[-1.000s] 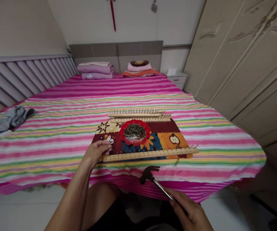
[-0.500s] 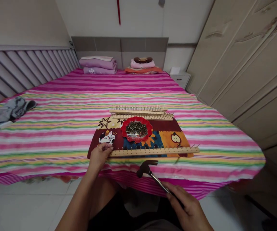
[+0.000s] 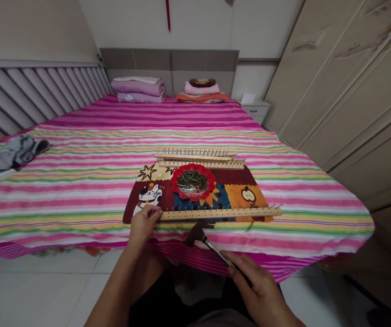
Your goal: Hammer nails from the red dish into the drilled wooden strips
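A long pale wooden strip (image 3: 216, 213) lies across the front of a patterned mat (image 3: 243, 181), with nails standing along it. At its left end, my left hand (image 3: 144, 222) has thumb and fingers pinched together against the strip; whatever is between the fingertips is hidden. My right hand (image 3: 258, 284) is closed around the handle of a claw hammer (image 3: 197, 234). The hammer's dark head hangs just in front of the strip, apart from it. Behind the strip, a red scalloped bowl (image 3: 192, 197) holds a heap of loose nails (image 3: 193, 181).
Several more nail-studded wooden strips (image 3: 198, 164) lie behind the bowl. The mat rests on a bed with a striped sheet (image 3: 80, 181). Grey clothing (image 3: 25, 152) lies at left, folded bedding (image 3: 139, 89) near the headboard. A wardrobe (image 3: 345, 91) stands on the right.
My left hand has shifted slightly right along the strip, which stays in place. The hammer and my right hand have moved left and a little upward.
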A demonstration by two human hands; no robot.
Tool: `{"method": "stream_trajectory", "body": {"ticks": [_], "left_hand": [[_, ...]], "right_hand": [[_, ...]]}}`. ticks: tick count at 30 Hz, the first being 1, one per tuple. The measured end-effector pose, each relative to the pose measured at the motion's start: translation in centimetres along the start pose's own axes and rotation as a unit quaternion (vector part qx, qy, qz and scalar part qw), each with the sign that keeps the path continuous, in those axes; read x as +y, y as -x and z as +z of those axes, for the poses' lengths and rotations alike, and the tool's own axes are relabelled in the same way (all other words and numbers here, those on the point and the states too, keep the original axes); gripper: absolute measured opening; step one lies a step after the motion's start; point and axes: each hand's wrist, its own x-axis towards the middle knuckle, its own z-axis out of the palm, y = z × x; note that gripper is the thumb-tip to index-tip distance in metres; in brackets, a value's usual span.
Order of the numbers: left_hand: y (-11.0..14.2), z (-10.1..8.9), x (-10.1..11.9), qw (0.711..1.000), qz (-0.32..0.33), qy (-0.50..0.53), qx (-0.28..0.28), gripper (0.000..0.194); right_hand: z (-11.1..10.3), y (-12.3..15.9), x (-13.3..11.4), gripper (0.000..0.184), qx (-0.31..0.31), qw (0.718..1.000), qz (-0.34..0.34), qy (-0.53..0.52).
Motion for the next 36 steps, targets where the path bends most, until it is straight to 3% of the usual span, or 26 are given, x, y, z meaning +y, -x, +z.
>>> {"method": "stream_trajectory", "body": {"ticks": [5,10,19,24,30,34,36], "left_hand": [[0.4,0.6,-0.8,0.999,0.017,0.003,0.035,0.025],[0.7,0.8,-0.8,0.998,0.026,-0.034,0.050,0.023],[0.9,0.9,-0.5,0.997,0.010,-0.052,0.055,0.017],[0.7,1.1,-0.8,0.995,0.018,-0.075,0.056,0.018],[0.6,0.1,-1.0,1.000,0.012,-0.014,0.020,0.022],[-0.2,-0.9,-0.1,0.998,0.022,-0.033,0.046,0.027],[-0.9,-0.6,1.4,0.993,0.067,-0.080,0.060,0.026]], "right_hand": [[1.0,-4.4,-2.3,0.035,0.017,0.997,-0.069,0.006],[3.3,-9.0,-3.7,0.038,-0.008,0.988,-0.107,0.114],[5.6,-11.2,-4.3,0.040,-0.050,0.975,-0.102,0.190],[4.5,-9.8,-4.1,0.041,-0.042,0.981,-0.105,0.159],[1.5,-4.5,-2.9,0.044,-0.092,0.994,-0.058,-0.023],[0.4,-0.9,-0.3,0.043,-0.101,0.995,0.014,0.001],[0.2,0.3,1.0,0.041,-0.092,0.995,0.041,0.020]]}}
